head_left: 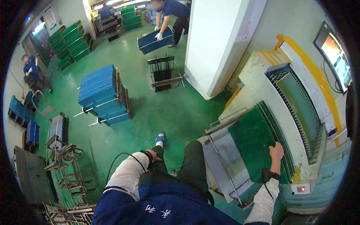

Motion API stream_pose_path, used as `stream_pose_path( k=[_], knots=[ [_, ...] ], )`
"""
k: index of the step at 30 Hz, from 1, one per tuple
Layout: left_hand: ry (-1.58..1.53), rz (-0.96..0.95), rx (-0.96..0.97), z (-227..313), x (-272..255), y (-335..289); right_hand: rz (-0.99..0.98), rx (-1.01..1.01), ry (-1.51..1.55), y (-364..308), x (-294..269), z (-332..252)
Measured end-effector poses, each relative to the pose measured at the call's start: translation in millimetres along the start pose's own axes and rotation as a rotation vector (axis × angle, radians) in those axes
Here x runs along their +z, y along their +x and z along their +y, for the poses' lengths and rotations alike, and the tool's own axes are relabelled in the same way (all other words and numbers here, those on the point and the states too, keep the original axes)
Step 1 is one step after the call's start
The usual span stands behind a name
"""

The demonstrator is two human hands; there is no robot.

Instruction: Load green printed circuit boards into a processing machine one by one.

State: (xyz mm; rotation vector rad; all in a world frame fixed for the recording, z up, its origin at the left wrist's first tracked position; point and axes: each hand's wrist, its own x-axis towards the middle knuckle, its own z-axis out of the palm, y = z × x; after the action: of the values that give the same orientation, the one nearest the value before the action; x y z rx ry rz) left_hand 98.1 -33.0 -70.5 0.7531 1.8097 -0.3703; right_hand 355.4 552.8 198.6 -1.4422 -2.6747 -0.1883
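My right hand (276,151) is closed at the right-hand edge of a flat green panel (249,137), its fingers curled against that edge. The panel stands in a metal-framed rack (219,159) with slotted rails, in front of me on the right. More thin green panels (275,129) are lined up in the rack beyond my hand. A pale bare sheet or base (236,159) shows at the rack's near left side. My left hand (153,155) lies on my left thigh, holding nothing that I can see; its fingers look stretched out, partly hidden by the sleeve.
A cream machine (258,82) with a toothed conveyor slot (298,108) borders the right side. A white pillar (217,41) stands ahead. Blue panels (99,90) fill racks ahead left. A co-worker (170,15) bends over a blue rack (155,41). Metal carts (65,165) line the left.
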Motion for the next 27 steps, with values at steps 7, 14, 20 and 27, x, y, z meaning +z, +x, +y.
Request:
stream_pose_path(
  k=[7,14,20,27],
  knots=[
    [0.012,-0.041,-0.005,-2,6,11,0.085,-0.058,0.003,1,9,6],
    [-0.153,0.127,-0.131,9,2,-16,-0.118,0.025,0.016,-3,-16,-12],
    [-0.117,0.044,-0.111,12,-11,-17,0.136,-0.102,0.043,-1,5,8],
    [-0.139,0.099,-0.092,18,-14,-37,0.020,-0.019,0.007,-1,-3,0]
  ],
)
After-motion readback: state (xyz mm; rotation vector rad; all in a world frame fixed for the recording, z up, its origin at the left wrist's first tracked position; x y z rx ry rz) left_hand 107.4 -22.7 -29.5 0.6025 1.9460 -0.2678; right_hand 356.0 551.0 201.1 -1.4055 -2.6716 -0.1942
